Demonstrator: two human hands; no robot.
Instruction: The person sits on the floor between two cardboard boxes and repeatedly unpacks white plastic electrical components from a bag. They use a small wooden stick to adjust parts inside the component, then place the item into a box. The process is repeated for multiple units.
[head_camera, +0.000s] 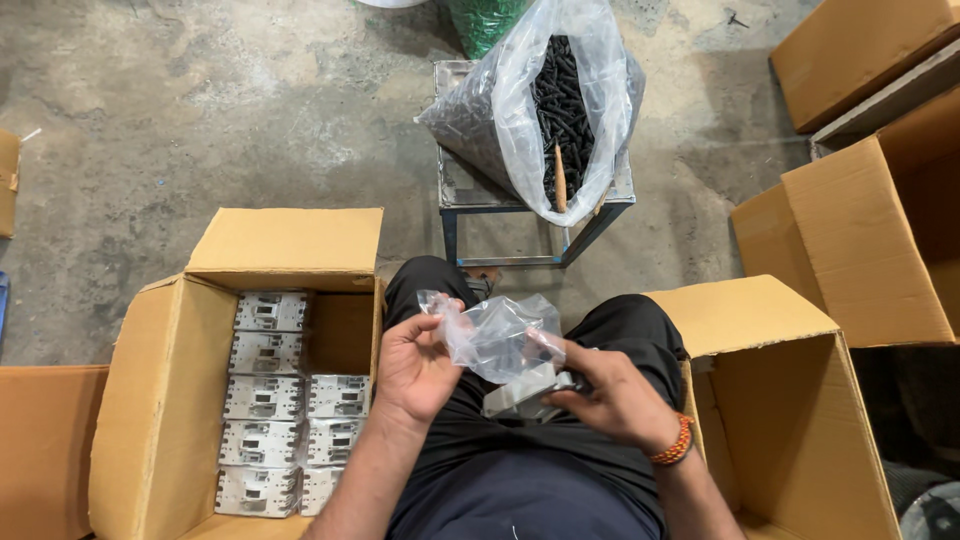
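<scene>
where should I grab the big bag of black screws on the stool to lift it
Probably at the open mouth of the plastic bag, gathering the loose upper film from above. The bag leans on the stool with its screws heaped low, so a side grip would slip on slack plastic.

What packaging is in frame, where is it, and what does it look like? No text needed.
Small clear plastic bag: crumpled, held between left hand and right hand.
Open brown carton: at left, grey-white units stacked inside.
Open brown carton: at right, contents hidden.
Large clear bag: on metal stool, full of black screws.
Brown cartons: upper right.
</scene>
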